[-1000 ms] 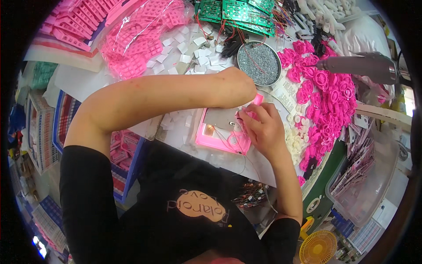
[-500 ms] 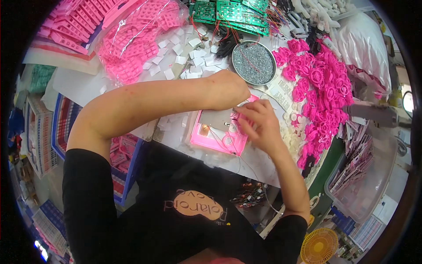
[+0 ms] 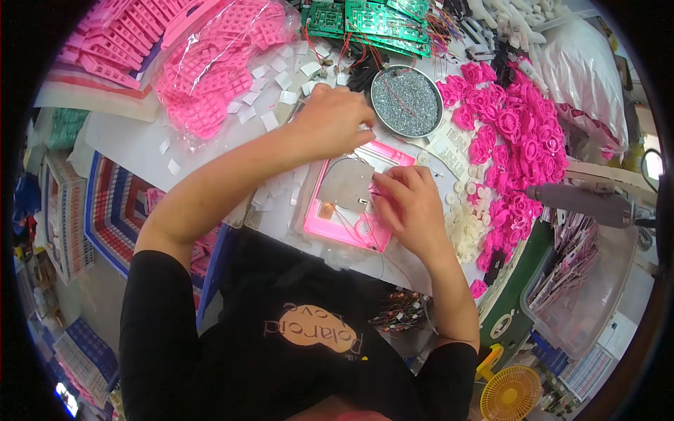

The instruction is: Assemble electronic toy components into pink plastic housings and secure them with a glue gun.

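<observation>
A pink plastic frame lies on the white worktable, with a grey plate, thin wires and a small copper-coloured disc inside it. My right hand rests at the frame's right side, thumb and fingertips pinched together by the plate's edge; whatever is between them is too small to name. Above the frame's far edge is my left hand, its fingers curled, with their grip hidden. It is close to a round metal bowl of small screws and loose white squares.
Pink rose-shaped parts heap up on the right, beside a grey powered screwdriver. Green circuit boards with wires lie at the back. A bag of pink parts sits back left. A clear bin stands low right.
My left hand has moved left and away from my right hand, uncovering more of the grey plate. My right hand stays at the frame's side. The screwdriver has shifted left and lower.
</observation>
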Available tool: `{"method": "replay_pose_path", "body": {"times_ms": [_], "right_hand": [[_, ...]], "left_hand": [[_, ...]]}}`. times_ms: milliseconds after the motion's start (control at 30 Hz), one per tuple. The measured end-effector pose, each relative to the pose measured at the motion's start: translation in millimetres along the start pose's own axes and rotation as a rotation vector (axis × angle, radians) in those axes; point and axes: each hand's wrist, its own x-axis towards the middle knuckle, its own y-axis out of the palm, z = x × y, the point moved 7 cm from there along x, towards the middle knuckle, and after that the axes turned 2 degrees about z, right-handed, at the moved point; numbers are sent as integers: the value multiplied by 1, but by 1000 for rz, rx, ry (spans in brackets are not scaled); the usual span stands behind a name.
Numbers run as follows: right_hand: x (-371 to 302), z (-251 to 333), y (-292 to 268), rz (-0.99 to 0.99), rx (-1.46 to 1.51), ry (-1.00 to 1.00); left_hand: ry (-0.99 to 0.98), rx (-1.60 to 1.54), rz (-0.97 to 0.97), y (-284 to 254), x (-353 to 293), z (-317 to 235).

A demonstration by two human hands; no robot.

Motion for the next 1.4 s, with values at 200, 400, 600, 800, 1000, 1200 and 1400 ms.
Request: {"method": "replay_pose_path", "body": {"times_ms": [200,400,600,800,1000,1200,1400], "right_hand": [[20,-30,-13,-278,381,290],[26,-26,3,-209,545,315],[11,-21,4,-369,351,339],[3,-15,7,-277,561,380],[2,4,4,-186,364,244],[2,-3,1,-150,500,288],[22,-6,2,150,570,326]], "left_hand": [[152,-297,-112,-7,-20,-28],[57,-464,-99,-8,-26,-30],[29,-360,-68,1,-29,-23],[171,-252,-170,-6,-34,-28],[235,-250,-197,-13,-35,-34],[157,-310,-174,-16,-34,-31],[286,-223,-136,-14,-37,-36]]}}
